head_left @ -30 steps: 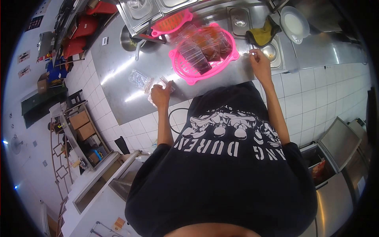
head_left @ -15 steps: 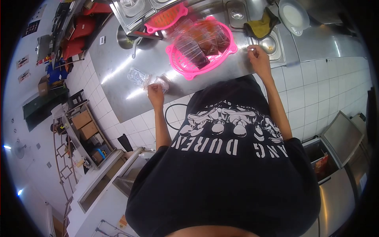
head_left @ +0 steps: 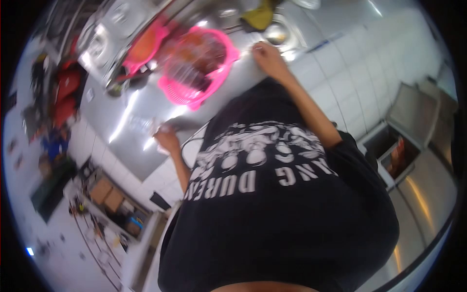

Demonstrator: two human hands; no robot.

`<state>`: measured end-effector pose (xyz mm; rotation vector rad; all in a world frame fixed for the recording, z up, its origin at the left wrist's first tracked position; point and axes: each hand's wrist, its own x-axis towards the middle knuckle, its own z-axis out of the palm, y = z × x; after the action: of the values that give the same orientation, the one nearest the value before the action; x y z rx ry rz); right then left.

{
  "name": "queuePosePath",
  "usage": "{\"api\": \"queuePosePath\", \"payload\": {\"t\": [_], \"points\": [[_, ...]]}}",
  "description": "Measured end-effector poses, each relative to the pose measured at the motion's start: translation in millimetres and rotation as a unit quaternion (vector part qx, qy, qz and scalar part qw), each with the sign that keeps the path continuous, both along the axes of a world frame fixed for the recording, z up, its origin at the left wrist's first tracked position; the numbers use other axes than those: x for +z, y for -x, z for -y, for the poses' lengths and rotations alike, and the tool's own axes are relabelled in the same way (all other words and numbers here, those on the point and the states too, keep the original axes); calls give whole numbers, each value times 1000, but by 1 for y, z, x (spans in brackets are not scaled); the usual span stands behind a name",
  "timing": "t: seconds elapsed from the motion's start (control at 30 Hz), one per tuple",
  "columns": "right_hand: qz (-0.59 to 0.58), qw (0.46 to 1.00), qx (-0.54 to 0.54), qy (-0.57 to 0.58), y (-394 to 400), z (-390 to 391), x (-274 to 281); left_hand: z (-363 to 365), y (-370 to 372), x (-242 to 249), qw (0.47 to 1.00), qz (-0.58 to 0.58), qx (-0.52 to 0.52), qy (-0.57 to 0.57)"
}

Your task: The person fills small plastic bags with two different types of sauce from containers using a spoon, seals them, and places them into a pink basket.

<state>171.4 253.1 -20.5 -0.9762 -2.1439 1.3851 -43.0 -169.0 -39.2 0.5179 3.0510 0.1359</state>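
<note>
Plastic bag [head_left: 167, 128] at left hand [head_left: 168, 139] (blurred, can't tell grip); right hand [head_left: 269, 59] closed.

You are standing in a kitchen, and the fittings look more like those of a food business than a home. Your table [head_left: 104, 117] is a long stretch of bare, shiny metal, with a round-bottomed metal pan [head_left: 277, 35] toward its right and more metal pans [head_left: 100, 43] racked at the upper left. Food sits in front of you: a pink basket [head_left: 219, 86] holds clear bags [head_left: 187, 77] with dark and orange contents. A yellow-and-black cloth [head_left: 258, 20] lies near the round pan. White tiles [head_left: 333, 85] run below the metal edge, a metal unit with its lid [head_left: 412, 114] raised stands to your right, and shelving to your left carries cardboard boxes [head_left: 103, 191].
</note>
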Motion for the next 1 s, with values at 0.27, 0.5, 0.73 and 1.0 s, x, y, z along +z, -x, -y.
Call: {"api": "queuePosePath", "payload": {"t": [0.27,0.5,0.73,1.0], "points": [[12,999,-32,34,-3,7,1,-31,-6,41,963,74,-219,-137],[34,997,-67,24,-15,5,17,-24,-1,18,967,-1,-227,-115],[26,993,-91,65,-31,10,24,-21,17,8,964,-30,-235,-124],[23,994,-105,20,-39,16,16,-10,32,15,965,41,-220,-133]]}}
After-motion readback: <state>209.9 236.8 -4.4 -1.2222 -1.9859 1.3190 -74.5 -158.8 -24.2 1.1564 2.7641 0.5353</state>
